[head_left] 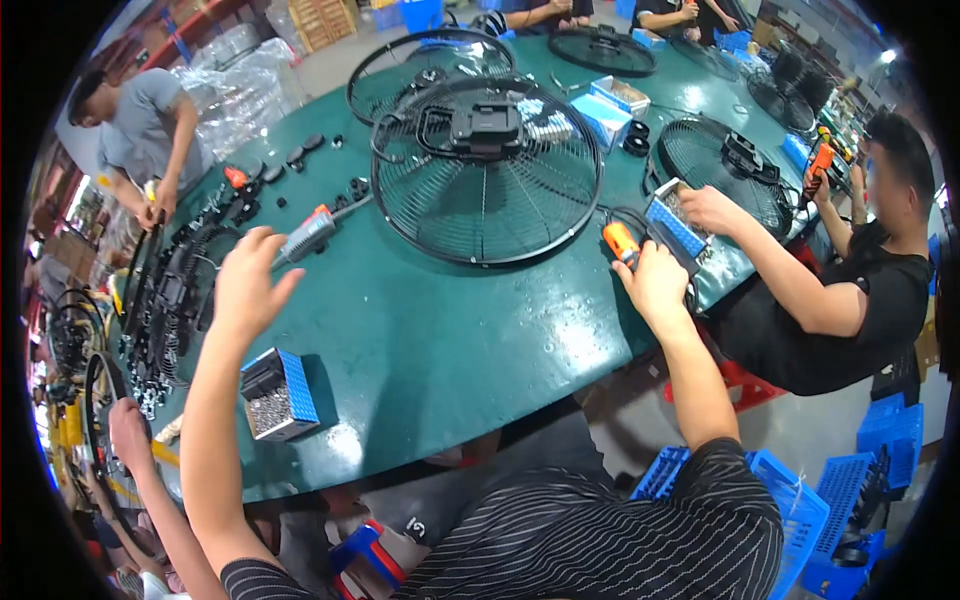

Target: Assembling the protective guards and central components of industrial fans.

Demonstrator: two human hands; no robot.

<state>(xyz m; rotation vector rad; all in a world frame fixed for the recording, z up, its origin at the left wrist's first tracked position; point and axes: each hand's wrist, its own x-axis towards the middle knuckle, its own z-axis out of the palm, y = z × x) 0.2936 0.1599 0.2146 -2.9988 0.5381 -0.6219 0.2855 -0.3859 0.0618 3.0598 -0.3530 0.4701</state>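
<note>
Orange-and-black tool (620,241) is being gripped by the right hand (659,281), fingers curled. Left hand (249,284) is hovering beside the grey tool (309,234), fingers spread, gripping nothing.

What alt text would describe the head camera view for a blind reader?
A person in a dark striped shirt works at a green table, right hand on an orange-and-black tool, left hand open near a grey tool. Beyond the hands is a round black wire guard; a box of small metal parts sits nearer, and other people are around.
</note>
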